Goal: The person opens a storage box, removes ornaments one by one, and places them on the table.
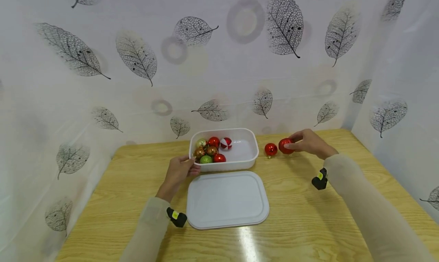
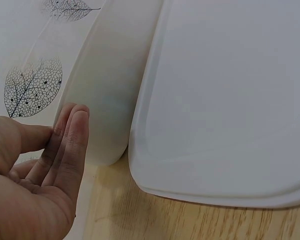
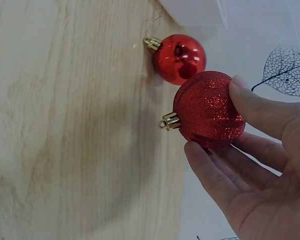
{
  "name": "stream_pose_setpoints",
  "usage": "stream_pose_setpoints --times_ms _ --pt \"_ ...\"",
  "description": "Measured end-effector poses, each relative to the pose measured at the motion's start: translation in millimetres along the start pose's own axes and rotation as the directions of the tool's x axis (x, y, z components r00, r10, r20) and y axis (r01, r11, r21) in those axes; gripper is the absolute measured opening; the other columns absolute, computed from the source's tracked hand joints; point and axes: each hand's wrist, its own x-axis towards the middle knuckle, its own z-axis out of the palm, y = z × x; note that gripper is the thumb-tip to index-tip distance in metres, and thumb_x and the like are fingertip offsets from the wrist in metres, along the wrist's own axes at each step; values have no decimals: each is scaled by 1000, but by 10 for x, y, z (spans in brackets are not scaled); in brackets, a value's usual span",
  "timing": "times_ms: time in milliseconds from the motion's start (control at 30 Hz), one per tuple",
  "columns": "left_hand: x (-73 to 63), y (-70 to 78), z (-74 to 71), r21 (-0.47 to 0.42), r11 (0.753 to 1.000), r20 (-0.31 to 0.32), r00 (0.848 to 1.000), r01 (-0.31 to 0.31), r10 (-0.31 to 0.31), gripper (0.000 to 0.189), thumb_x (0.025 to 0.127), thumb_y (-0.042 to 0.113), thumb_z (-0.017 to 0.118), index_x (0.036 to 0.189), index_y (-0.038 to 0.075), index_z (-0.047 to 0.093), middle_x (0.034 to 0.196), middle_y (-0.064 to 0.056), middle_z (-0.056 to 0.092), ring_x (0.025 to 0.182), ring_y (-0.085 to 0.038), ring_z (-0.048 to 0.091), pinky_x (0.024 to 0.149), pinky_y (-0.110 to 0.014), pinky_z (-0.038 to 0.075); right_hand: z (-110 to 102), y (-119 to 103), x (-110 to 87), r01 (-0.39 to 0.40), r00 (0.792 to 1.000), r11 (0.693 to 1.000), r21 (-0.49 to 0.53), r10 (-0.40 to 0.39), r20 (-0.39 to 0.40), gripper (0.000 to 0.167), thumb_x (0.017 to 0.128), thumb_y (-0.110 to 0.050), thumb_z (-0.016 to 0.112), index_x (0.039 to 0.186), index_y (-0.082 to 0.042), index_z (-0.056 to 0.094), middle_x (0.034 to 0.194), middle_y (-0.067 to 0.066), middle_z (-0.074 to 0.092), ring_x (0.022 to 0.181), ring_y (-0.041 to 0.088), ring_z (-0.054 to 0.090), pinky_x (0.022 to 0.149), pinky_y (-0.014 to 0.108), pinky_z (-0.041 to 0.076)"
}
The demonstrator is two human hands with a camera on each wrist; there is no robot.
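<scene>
A white plastic box [image 1: 243,163] holds several Christmas balls in red, gold and green, plus a red-and-white one [image 1: 226,143]. My left hand [image 1: 180,170] holds the box at its near left corner, thumb at the rim and fingers along the outer wall [image 2: 107,95]. In my right hand [image 1: 307,142] is a red glitter Christmas ball [image 3: 210,110], pinched between thumb and fingers, its gold cap pointing away from the palm. Beside it, a shiny red Christmas ball [image 1: 271,149] with a gold cap and thread rests on the table, right of the box.
A white lid [image 1: 228,199] lies flat on the wooden table [image 1: 298,224], directly in front of the box. Behind the table's far edge hangs a white leaf-print curtain [image 1: 219,82], which also lines both sides.
</scene>
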Motion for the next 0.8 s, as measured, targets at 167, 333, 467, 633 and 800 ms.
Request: stream_pose_setpoints --times_ms 167,333,467,633,800 --pt "4 -5 5 -6 1000 1 1000 -9 9 43 106 14 55 142 -10 49 89 -16 74 74 -16 73 74 -28 65 38 103 20 -25 1000 1000 2 25 -16 60 98 -28 70 135 15 53 133 35 55 114 43 61 98 52 56" --pt "13 -6 14 -8 1000 -2 1000 -8 8 42 106 13 55 141 -10 50 87 -15 74 73 -16 73 73 -28 65 84 181 39 -29 999 999 16 30 -26 61 98 -27 71 135 17 51 134 37 53 120 47 56 98 53 56" --pt "15 -4 20 -5 1000 -5 1000 -2 2 42 106 14 55 141 -9 51 87 -15 74 73 -16 73 73 -28 65 111 221 56 -26 999 999 34 27 -29 61 98 -25 70 136 18 50 134 38 52 118 46 58 97 50 58" --pt "11 -1 23 -7 1000 -11 1000 2 -2 42 106 13 56 141 -9 51 87 -15 74 73 -16 73 73 -28 65 125 229 75 -25 999 999 37 26 -27 63 98 -27 70 137 18 48 134 38 52 120 46 56 97 51 57" --pt "14 -4 29 -11 1000 -13 1000 1 -2 42 105 12 56 141 -9 51 86 -14 74 73 -16 73 73 -28 65 132 228 83 -30 999 999 29 31 -29 66 97 -29 71 137 18 48 134 37 52 120 47 56 98 52 56"
